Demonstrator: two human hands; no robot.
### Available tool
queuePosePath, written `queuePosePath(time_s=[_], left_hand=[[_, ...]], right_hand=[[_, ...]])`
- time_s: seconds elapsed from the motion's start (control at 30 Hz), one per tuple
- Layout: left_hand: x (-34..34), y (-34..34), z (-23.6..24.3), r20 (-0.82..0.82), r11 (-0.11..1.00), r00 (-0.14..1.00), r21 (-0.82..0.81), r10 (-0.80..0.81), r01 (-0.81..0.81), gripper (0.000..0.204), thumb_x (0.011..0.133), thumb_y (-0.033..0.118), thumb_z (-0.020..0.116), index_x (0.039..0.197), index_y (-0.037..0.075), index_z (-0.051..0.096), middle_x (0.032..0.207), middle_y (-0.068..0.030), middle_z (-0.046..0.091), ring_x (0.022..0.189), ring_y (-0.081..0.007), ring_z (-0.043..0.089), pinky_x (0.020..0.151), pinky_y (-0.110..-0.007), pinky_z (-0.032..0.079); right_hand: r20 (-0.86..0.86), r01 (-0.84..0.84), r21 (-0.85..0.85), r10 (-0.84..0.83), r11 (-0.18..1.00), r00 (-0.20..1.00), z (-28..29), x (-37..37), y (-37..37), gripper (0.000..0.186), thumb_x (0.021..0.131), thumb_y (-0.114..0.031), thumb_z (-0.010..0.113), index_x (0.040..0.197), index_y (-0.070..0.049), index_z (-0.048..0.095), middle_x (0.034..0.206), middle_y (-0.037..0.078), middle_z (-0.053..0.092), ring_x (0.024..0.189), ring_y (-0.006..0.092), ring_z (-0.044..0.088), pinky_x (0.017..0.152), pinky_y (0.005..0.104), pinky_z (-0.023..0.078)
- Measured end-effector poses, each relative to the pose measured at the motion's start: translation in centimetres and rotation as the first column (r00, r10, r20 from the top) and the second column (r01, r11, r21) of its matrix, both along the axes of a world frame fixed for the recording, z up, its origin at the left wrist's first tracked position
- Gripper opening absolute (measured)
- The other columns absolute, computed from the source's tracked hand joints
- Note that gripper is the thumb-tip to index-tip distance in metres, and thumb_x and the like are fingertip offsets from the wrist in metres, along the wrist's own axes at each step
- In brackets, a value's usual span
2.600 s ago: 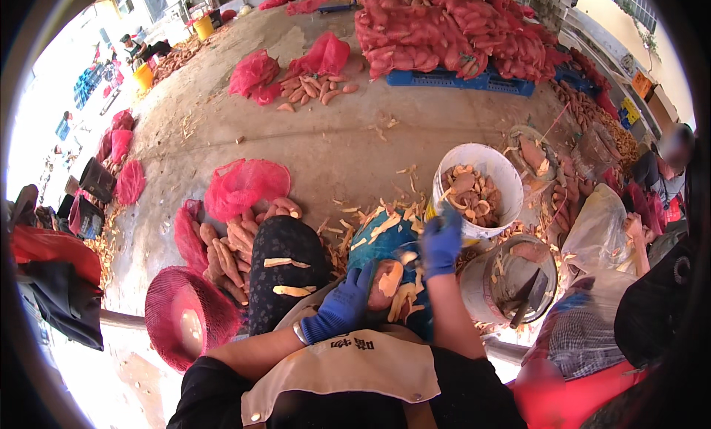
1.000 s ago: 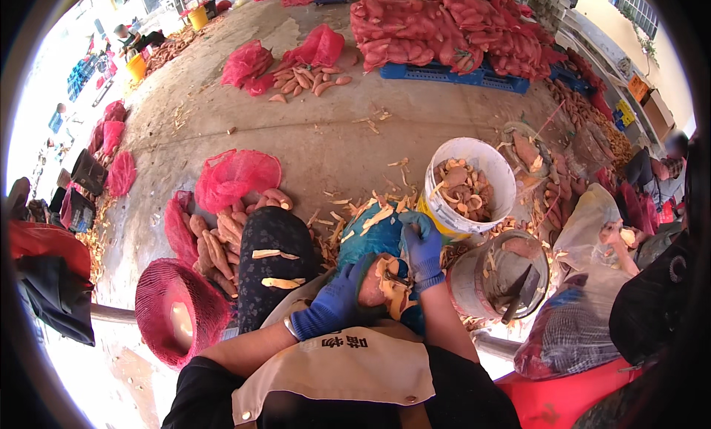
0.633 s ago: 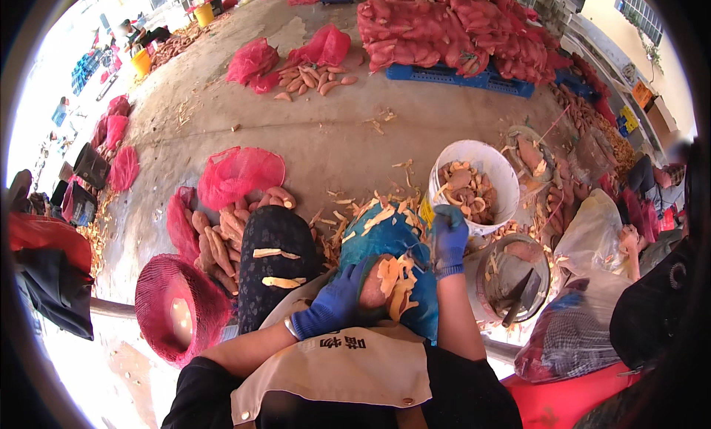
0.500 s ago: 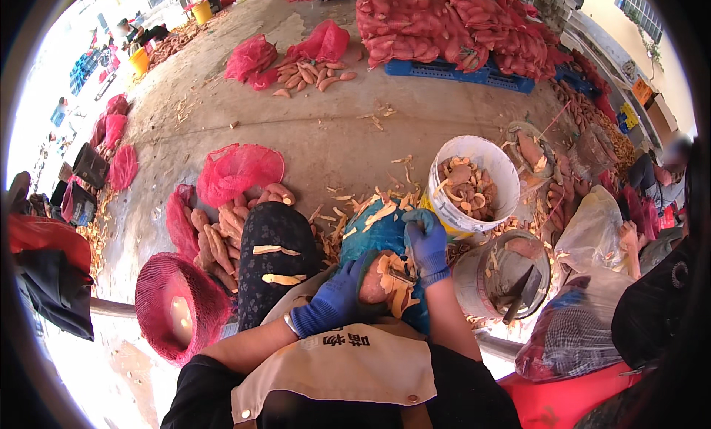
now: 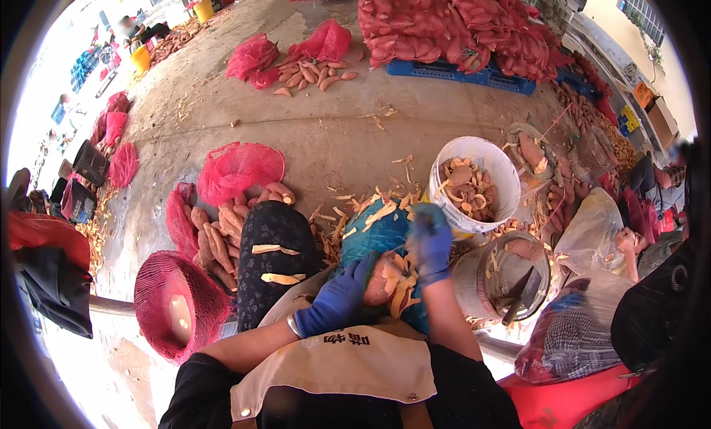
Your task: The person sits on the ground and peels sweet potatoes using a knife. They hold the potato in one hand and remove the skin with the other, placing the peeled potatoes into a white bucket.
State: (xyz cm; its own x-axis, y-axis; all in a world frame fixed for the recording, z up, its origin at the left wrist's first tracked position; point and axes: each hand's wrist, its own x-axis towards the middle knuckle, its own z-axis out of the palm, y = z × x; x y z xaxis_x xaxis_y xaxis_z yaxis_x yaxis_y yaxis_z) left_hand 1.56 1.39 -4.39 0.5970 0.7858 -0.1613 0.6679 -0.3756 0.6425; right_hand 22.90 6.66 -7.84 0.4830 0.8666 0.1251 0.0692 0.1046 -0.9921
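Observation:
My left hand (image 5: 335,297), in a blue knit glove, is closed against the left side of a large reddish sweet potato (image 5: 379,282) in my lap. Pale strips of peel (image 5: 404,290) hang over the potato's right side. Just beyond it, my gloved right hand (image 5: 431,242) is raised and smeared by motion. Its fingers look curled, but what they hold is hidden. Both hands are above a blue covering (image 5: 376,233) on my right leg, which is scattered with peel. Two more strips lie on my dark patterned left trouser leg (image 5: 270,310).
A white bucket (image 5: 511,170) of cut sweet potato pieces stands ahead on the right. Nearer is a grey bucket (image 5: 474,277) with a knife (image 5: 524,292) across it. To the left are loose sweet potatoes (image 5: 216,240) and a red mesh-covered basket (image 5: 152,310). Filled red sacks (image 5: 422,29) rise on blue pallets (image 5: 459,75).
My right hand has shifted slightly and become blurred. The metal piece seen against the potato earlier no longer shows there. My left hand still grips the potato in nearly the same place.

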Motion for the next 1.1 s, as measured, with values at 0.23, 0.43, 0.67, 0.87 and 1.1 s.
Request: queuePosePath(time_s=[0.23,0.43,0.67,0.87,1.1], left_hand=[[-1.0,0.1,-0.5,0.002,0.999,1.0,0.045,0.01,-0.01,0.1,0.072,0.04,0.08,0.148,0.007,0.024,0.132,-0.0261,0.047,0.114,-0.0439,0.055,0.093,-0.046,0.049],[-0.9,0.2,-2.9,0.095,1.0,0.995,0.027,0.012,-0.015,0.093,0.075,0.041,0.076,0.146,0.005,0.028,0.133,-0.0254,0.045,0.121,-0.0418,0.05,0.1,-0.044,0.044],[-1.2,0.3,-3.6,0.08,0.993,0.997,0.111,0.022,-0.031,0.078,0.08,0.039,0.07,0.14,0.003,0.036,0.127,-0.0224,0.05,0.114,-0.0401,0.052,0.097,-0.043,0.045],[-2.2,-0.1,0.7,-0.089,0.953,0.996,0.302,-0.009,0.036,0.077,0.08,0.038,0.071,0.14,0.002,0.038,0.121,-0.0175,0.053,0.107,-0.0364,0.057,0.089,-0.042,0.05],[-1.5,-0.2,-0.5,-0.042,0.927,0.997,0.368,-0.068,0.079,0.085,0.075,0.037,0.078,0.142,0.005,0.037,0.124,-0.0185,0.054,0.111,-0.0376,0.056,0.096,-0.043,0.047]], right_hand=[[0.16,0.352,-0.083,-0.336,0.932,0.928,-4.0,5.6,1.9,0.01,0.09,-0.004,0.051,0.091,-0.007,0.061,0.077,0.005,0.058,0.067,0.0153,0.058,0.061,0.0298,0.047],[0.388,0.196,0.08,-0.212,0.977,0.897,-3.0,-0.1,1.4,0.015,0.085,-0.009,0.058,0.097,-0.005,0.065,0.09,0.014,0.065,0.078,0.0256,0.064,0.074,0.0352,0.051],[0.451,0.296,-0.113,-0.216,0.949,0.866,-2.8,0.5,2.5,0.015,0.084,-0.011,0.057,0.096,-0.005,0.065,0.094,0.017,0.065,0.087,0.0335,0.065,0.079,0.0409,0.05],[0.266,0.383,0.069,-0.387,0.921,0.883,-3.3,5.5,2.2,0.013,0.086,-0.01,0.056,0.095,-0.004,0.063,0.096,0.015,0.062,0.085,0.0282,0.061,0.08,0.036,0.048],[0.403,0.156,0.134,-0.197,0.979,0.893,1.0,-0.8,0.0,0.013,0.086,-0.007,0.056,0.096,-0.003,0.063,0.086,0.014,0.063,0.078,0.0254,0.061,0.072,0.0336,0.049]])
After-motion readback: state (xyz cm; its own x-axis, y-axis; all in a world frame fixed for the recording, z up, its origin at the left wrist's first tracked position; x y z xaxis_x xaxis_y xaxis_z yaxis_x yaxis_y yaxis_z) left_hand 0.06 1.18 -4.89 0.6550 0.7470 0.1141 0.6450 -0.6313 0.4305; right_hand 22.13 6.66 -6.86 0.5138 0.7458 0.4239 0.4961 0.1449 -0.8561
